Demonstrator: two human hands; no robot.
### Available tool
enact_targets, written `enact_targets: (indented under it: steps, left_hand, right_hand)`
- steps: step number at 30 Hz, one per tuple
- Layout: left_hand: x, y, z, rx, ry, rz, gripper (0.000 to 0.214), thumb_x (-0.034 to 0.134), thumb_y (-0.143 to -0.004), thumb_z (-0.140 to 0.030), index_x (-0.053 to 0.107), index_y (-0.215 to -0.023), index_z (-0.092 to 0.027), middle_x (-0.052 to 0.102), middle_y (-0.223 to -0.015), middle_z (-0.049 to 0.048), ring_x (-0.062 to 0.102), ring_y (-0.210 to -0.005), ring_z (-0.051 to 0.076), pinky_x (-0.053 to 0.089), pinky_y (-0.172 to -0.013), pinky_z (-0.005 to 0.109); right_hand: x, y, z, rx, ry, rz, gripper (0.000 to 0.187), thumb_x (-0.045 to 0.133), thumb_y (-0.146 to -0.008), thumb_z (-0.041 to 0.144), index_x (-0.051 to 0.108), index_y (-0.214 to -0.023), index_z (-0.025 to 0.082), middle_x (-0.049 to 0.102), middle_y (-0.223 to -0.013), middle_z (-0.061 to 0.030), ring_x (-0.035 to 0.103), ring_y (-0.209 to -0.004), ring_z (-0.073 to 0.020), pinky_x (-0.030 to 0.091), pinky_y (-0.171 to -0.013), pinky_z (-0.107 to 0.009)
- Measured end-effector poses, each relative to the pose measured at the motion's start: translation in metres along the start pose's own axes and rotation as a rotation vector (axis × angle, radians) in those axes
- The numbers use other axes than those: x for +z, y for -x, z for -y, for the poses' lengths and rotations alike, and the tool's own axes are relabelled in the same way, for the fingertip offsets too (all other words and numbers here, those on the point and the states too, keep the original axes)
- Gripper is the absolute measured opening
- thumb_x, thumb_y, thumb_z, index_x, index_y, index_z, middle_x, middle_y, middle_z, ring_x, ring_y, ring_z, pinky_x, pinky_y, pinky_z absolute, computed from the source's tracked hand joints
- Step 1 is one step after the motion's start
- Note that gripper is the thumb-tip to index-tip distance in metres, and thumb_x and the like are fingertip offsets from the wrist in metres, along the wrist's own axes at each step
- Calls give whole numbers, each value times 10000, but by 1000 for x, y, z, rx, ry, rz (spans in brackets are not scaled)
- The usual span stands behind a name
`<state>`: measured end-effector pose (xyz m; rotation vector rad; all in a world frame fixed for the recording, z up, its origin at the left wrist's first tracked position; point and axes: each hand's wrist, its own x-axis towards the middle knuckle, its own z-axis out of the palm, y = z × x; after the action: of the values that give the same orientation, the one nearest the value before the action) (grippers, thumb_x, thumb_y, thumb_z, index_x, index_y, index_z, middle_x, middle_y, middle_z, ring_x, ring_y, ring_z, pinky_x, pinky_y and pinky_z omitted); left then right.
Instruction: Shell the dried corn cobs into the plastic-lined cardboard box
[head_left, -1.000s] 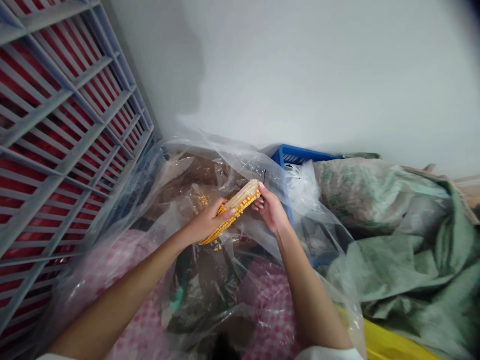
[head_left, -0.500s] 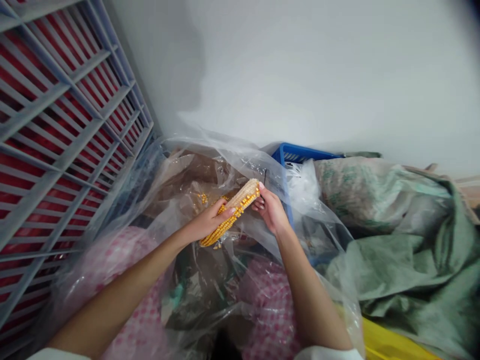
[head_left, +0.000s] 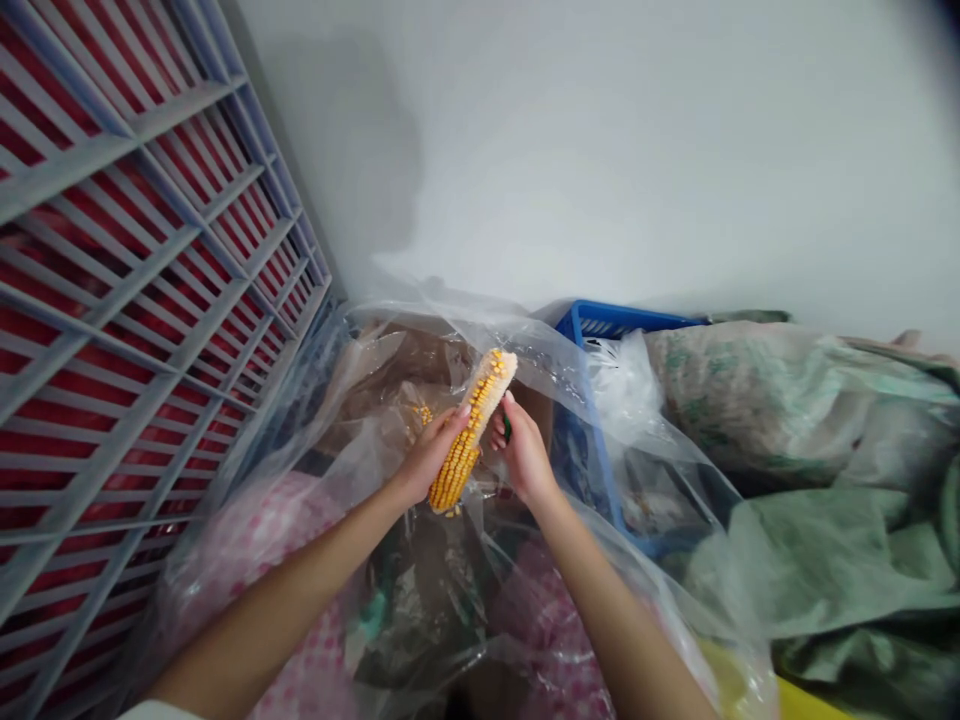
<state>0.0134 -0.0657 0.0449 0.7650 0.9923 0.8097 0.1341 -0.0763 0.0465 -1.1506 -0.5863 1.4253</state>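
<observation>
Yellow corn [head_left: 475, 430] sits clamped in the left grip [head_left: 431, 452]; right grip [head_left: 527, 450] clasps something green [head_left: 507, 428].

The corn [head_left: 459, 470] is slanting in the grasp of the left hand [head_left: 433, 450], its far end leaning rightward. I am seeing yellow kernels covering the near part, while pale bare cob is showing along the right side. Just beside it, the right hand [head_left: 523, 445] is holding a green thing [head_left: 507, 428], mostly hidden.
</observation>
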Motion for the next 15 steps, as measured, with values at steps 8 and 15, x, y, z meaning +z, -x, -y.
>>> enact_targets:
  steps: [8, 15]
  left_hand:
    - [-3, -8, 7, 44, -18, -156, 447, 477, -709, -595, 564, -803, -167, 574, -571, -23, 525, -460, 106, 436, -462, 235]
    - [-5, -15, 9, -190, 155, -138, 526, 439, -690, -654, 582, -802, -161, 583, -532, 5, 551, -437, 139, 452, -437, 262]
  right_hand:
    - [7, 2, 1, 93, -6, -25, 381, 532, -697, 573, 568, -719, 194, 299, -515, 68, 246, -412, -57, 224, -404, -216]
    - [8, 3, -6, 96, 61, -68, 412, 503, -712, 592, 589, -718, 189, 295, -524, 61, 255, -429, -55, 227, -404, -205]
